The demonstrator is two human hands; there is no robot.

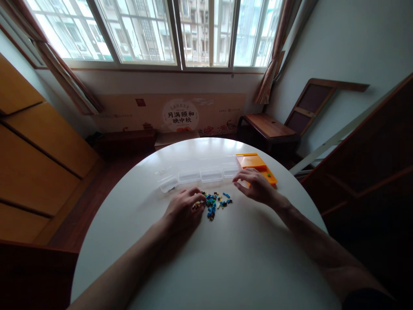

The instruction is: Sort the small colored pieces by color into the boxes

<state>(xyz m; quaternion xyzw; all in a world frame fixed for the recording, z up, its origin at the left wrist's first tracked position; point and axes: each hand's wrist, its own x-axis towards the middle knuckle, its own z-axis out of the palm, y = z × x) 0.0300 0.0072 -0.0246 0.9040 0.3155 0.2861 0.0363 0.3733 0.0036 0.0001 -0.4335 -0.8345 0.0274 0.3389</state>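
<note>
A loose heap of small toy bricks [211, 206], in blue, green, yellow, black and brown, lies mid-table. At its left edge is my left hand [185, 204], palm down with bent fingers among the bricks. Some bricks show between its thumb and index finger, which look apart. My right hand [254, 185] is to the right of the heap, beside an orange tray [272, 177]. Its fingers are bent, a gap separates thumb and fingertips, and I see nothing held. One small green brick [269, 175] sits in the tray, which my right hand partly covers.
Beyond the heap, a row of clear plastic compartments [211, 174] crosses the round white table [206, 267]. The left compartment [169, 184] has something small and dark at it. A wooden stool [269, 125] stands past the table, below the window [206, 32].
</note>
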